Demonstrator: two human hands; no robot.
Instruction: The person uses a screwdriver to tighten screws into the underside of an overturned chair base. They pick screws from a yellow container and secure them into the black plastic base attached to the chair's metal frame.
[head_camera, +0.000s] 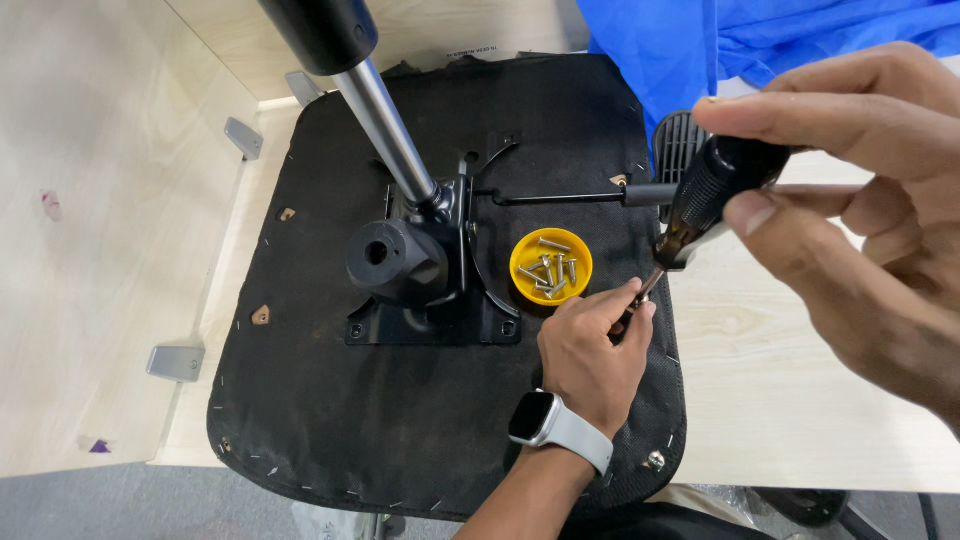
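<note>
My right hand (850, 210) is closed around the black handle of the screwdriver (715, 190), thumb and fingers wrapped on the grip, with the shaft slanting down toward the right side of the upturned chair seat (330, 400). My left hand (590, 355), smartwatch (535, 418) on the wrist, pinches the lower end of the shaft between fingertips, just right of the yellow cup (550, 265). I can't tell whether a screw sits under the tip; my fingers hide it.

Taking the yellow cup as my landmark: it rests on the black underside of the seat, holding a small heap of silver screws (548, 270). Just left of it is the metal tilt mechanism (435, 290) with its black knob (392, 258), and the chrome gas cylinder (385, 120) rises up and away from there. A thin black lever (570, 198) runs just above the cup toward the right edge. Beyond that, up and right, lies blue cloth (680, 40). Everything sits on a pale wooden table (90, 250).

To my eye, I'm in the step of seating the driver tip at a fastening point near the seat's right edge. The next move calls for the shaft held steady and upright over the hole, my left fingers guiding while my right hand turns with steady downward pressure, so the tip doesn't slip off into the fabric.
</note>
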